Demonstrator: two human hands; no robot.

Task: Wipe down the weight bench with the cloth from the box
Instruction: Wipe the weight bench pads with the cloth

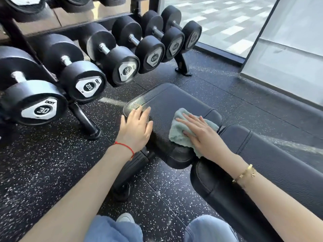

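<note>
The black padded weight bench (174, 98) runs from the centre toward the lower right, split into a seat pad and a long back pad (272, 165). A pale green cloth (178, 131) lies on the seat pad near the gap between the pads. My right hand (201, 135) presses flat on the cloth with straight fingers. My left hand (136, 128) rests flat on the left side of the seat pad, fingers spread. No box is in view.
A rack of black dumbbells (83, 81) stands to the left and behind the bench, its foot (87, 123) close to the seat. A glass wall (288, 55) lies to the right. Speckled rubber floor (43, 163) surrounds the bench; my knees are at the bottom.
</note>
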